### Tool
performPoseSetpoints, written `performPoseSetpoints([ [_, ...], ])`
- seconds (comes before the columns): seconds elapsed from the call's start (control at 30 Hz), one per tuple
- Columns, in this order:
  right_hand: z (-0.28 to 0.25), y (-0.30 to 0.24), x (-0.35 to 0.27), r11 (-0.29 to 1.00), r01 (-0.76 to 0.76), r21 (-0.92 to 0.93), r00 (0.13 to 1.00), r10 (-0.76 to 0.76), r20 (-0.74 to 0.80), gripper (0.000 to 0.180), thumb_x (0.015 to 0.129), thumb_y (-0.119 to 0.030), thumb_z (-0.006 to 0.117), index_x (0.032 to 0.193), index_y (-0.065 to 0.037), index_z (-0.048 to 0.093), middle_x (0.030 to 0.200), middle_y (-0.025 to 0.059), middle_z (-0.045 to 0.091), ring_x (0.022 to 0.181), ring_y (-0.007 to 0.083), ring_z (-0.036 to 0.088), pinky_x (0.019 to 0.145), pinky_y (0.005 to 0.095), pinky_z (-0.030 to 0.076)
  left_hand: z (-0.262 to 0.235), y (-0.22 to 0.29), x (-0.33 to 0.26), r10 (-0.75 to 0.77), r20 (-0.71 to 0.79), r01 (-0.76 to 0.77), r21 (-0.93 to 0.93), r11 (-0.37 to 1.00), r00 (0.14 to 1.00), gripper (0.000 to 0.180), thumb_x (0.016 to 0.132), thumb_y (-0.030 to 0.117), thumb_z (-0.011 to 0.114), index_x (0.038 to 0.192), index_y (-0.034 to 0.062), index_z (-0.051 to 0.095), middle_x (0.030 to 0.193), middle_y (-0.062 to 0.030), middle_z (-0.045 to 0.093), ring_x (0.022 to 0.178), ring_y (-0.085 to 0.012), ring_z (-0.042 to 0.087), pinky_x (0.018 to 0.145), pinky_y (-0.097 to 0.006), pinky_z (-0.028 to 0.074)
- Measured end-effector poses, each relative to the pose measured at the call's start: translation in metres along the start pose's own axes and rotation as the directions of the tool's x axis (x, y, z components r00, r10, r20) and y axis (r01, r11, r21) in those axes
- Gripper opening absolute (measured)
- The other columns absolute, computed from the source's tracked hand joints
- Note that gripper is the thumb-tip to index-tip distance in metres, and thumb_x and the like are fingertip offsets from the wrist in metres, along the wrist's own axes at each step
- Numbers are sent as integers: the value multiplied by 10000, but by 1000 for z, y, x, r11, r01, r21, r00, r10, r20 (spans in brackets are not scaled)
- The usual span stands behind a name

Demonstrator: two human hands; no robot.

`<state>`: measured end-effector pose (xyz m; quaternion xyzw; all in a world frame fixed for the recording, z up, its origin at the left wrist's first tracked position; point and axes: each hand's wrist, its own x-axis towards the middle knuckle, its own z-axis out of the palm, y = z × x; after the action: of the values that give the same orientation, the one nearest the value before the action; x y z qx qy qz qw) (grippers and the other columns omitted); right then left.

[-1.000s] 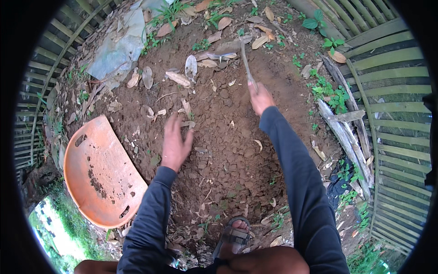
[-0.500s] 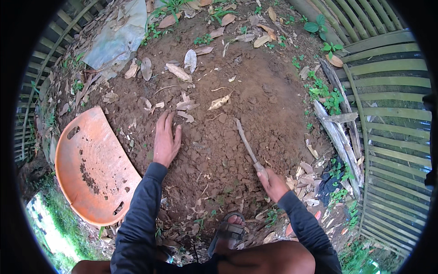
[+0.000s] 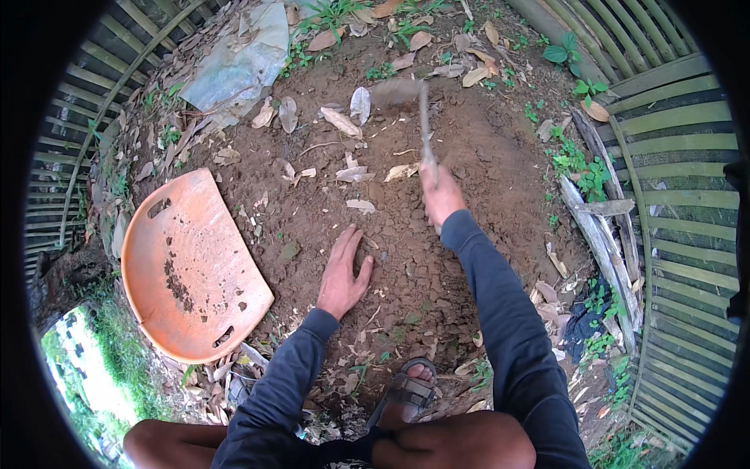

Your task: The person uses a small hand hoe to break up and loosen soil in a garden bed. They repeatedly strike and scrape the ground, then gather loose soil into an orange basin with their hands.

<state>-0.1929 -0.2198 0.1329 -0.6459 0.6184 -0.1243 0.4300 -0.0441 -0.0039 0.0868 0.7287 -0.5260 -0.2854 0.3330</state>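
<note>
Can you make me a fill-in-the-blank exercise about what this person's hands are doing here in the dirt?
1. The left hand lies flat on the bare ____.
2. The right hand grips a thin hand tool, its blurred head pointing ____ from the person.
3. The orange tray lies on the person's ____ side.
4. One foot wears a ____ beside the right sleeve.

Missing words: soil; away; left; sandal

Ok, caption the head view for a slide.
Left hand flat on bare soil, right hand raising a small digging tool, orange tray alongside.
</note>
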Motion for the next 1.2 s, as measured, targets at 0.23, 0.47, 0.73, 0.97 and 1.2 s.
performPoseSetpoints([
  [0.23, -84, 42, -85, 834, 277, -477, 911, -70, 406, 518, 1095, -497, 471, 1181, -4, 605, 880, 223, 717, 783, 370, 716, 758, 509, 550, -82, -55, 8, 19, -253, 73, 350, 934, 967, 566, 943, 225, 689, 1406, -38, 497, 1463, -247, 489, 1371, -425, 471, 1184, -480, 388],
  [0.47, -33, 16, -33, 975, 9, 224, 998, -21, 52, 495, 1103, -488, 483, 1141, -1, 565, 702, 49, 552, 602, 150, 587, 615, 410, 520, -118, -95, -88, -125, -121, 173, 629, 757, 985, 801, 903, 331, 729, 1583, 84, 386, 1660, -201, 319, 1500, -414, 344, 1280, -526, 225],
  [0.73, -107, 48, -98, 796, 153, -586, 905, 126, 407, 507, 1074, -490, 507, 1288, -40, 598, 1032, 308, 699, 1058, 514, 655, 907, 518, 515, -172, -153, -137, -316, -50, 255, 716, 650, 947, 954, 839, 5, 653, 1627, 432, 327, 1736, -69, 243, 1576, -307, 289, 1316, -509, 166],
  [0.97, -53, 6, -35, 994, -50, 95, 964, 23, 265, 378, 1126, -419, 456, 1122, -62, 583, 645, -31, 474, 496, 70, 453, 427, 267, 340, -220, -167, -122, -341, -242, 410, 675, 613, 908, 732, 879, 75, 681, 1558, 242, 462, 1673, -165, 331, 1498, -386, 380, 1257, -509, 289],
  [1.2, -64, 26, -66, 749, 131, -650, 898, 188, 397, 560, 1067, -516, 504, 1253, -3, 630, 1052, 312, 713, 1048, 486, 682, 929, 508, 518, -70, -39, -122, -445, -391, 543, 185, 819, 806, 618, 948, 374, 714, 1416, 11, 537, 1403, -264, 503, 1320, -432, 526, 1088, -501, 473],
])
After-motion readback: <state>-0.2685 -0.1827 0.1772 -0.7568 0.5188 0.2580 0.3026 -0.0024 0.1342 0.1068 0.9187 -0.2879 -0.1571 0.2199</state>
